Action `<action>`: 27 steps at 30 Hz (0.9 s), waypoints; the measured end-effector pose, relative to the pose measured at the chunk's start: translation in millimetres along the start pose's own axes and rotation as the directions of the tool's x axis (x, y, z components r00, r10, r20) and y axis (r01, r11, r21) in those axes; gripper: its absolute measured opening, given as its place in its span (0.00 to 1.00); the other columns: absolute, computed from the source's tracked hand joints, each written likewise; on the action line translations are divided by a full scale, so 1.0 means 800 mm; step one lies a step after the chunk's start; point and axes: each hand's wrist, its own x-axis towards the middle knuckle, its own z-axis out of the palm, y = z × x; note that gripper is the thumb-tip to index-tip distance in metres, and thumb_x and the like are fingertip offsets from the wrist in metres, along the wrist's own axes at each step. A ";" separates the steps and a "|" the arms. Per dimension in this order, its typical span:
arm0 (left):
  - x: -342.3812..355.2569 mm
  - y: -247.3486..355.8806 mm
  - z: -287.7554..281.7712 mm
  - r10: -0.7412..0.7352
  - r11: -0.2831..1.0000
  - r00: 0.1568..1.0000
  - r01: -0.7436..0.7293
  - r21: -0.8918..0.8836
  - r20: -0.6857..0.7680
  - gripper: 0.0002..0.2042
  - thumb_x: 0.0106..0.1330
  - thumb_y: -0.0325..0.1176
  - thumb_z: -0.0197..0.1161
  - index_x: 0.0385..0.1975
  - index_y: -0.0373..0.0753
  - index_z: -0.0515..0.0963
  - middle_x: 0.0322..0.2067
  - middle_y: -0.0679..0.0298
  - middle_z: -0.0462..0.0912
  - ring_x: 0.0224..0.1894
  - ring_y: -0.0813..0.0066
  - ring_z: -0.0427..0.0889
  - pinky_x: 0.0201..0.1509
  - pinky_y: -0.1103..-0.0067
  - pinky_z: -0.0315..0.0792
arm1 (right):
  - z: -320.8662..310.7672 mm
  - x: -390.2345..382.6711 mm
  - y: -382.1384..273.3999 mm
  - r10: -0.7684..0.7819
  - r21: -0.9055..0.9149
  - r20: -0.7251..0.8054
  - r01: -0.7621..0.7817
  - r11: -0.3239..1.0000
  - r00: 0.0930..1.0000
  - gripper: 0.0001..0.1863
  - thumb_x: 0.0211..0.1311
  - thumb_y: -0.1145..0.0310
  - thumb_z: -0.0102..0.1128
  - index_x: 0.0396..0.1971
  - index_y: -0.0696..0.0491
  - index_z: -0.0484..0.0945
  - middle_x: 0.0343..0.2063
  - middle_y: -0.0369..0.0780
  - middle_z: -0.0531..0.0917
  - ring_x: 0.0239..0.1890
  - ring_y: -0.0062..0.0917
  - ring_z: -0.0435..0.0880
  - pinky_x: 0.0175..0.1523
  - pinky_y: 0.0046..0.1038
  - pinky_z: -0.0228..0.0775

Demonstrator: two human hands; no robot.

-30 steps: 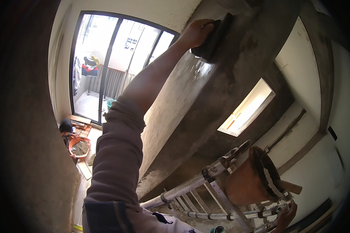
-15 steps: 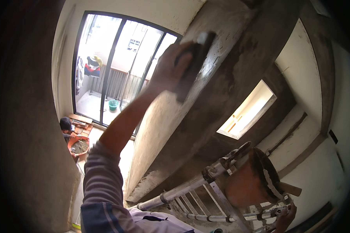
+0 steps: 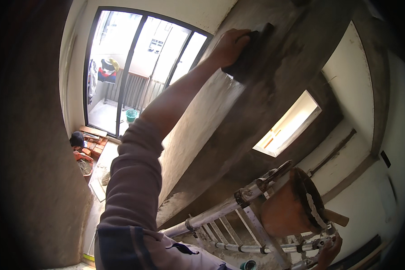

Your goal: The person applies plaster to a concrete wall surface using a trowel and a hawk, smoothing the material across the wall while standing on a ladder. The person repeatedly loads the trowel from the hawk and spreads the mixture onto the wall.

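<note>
My left hand [image 3: 231, 47] is raised on an outstretched arm and closed round a dark plastering trowel [image 3: 248, 56]. The trowel's blade lies against the grey, plastered beam [image 3: 220, 117], near the edge where a lighter face meets a darker one. Low on the right, my right hand [image 3: 330, 249] is wrapped round the end of a rail of the metal ladder [image 3: 252, 191]. An orange bucket [image 3: 281, 209] with a mortar-smeared rim sits tilted in view at the ladder's top. From its rim juts a short wooden handle [image 3: 336, 218].
A lit opening [image 3: 289, 126] cuts through the dark wall. At far left, below, a person [image 3: 76, 139] is beside an orange tub [image 3: 83, 164] of mortar and some bricks [image 3: 96, 147]. Dark-framed glass doors [image 3: 132, 67] stand behind; a green bucket [image 3: 131, 115] is outside.
My left hand has slid the trowel up and to the right along the beam, the arm stretching further. My right hand stays on the ladder. Far below, the orange tub has shifted left.
</note>
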 end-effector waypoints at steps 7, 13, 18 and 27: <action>-0.132 0.048 -0.080 -0.115 0.993 0.986 0.112 0.033 0.119 0.19 0.69 0.39 0.54 0.56 0.39 0.73 0.44 0.52 0.78 0.49 0.57 0.77 0.56 0.69 0.69 | -0.011 -0.006 0.000 0.042 -0.030 0.020 -0.042 0.999 0.999 0.33 0.64 0.42 0.50 0.50 0.59 0.77 0.46 0.53 0.78 0.50 0.48 0.75 0.57 0.41 0.65; -0.051 -0.096 -0.028 -0.247 0.969 0.968 0.247 -0.002 0.034 0.18 0.70 0.40 0.52 0.53 0.37 0.75 0.43 0.51 0.81 0.48 0.59 0.80 0.54 0.70 0.71 | -0.010 0.003 -0.012 0.078 -0.023 0.047 -0.077 0.997 0.996 0.29 0.64 0.48 0.51 0.51 0.60 0.76 0.47 0.53 0.78 0.51 0.48 0.74 0.58 0.41 0.63; -0.010 -0.096 0.011 -0.221 0.971 0.972 0.227 -0.080 0.080 0.17 0.69 0.39 0.52 0.51 0.36 0.76 0.43 0.50 0.81 0.48 0.57 0.79 0.53 0.69 0.70 | -0.016 0.002 -0.031 0.103 0.003 0.080 -0.104 0.995 0.991 0.28 0.64 0.50 0.51 0.52 0.60 0.76 0.47 0.53 0.77 0.50 0.47 0.74 0.58 0.41 0.64; -0.141 0.045 -0.041 0.027 0.999 0.993 -0.024 -0.026 0.119 0.18 0.69 0.38 0.52 0.53 0.34 0.74 0.41 0.50 0.78 0.45 0.54 0.77 0.52 0.66 0.69 | -0.017 -0.002 -0.021 0.174 0.023 0.079 -0.176 0.984 0.982 0.27 0.60 0.54 0.56 0.53 0.59 0.75 0.48 0.52 0.77 0.50 0.46 0.76 0.56 0.40 0.67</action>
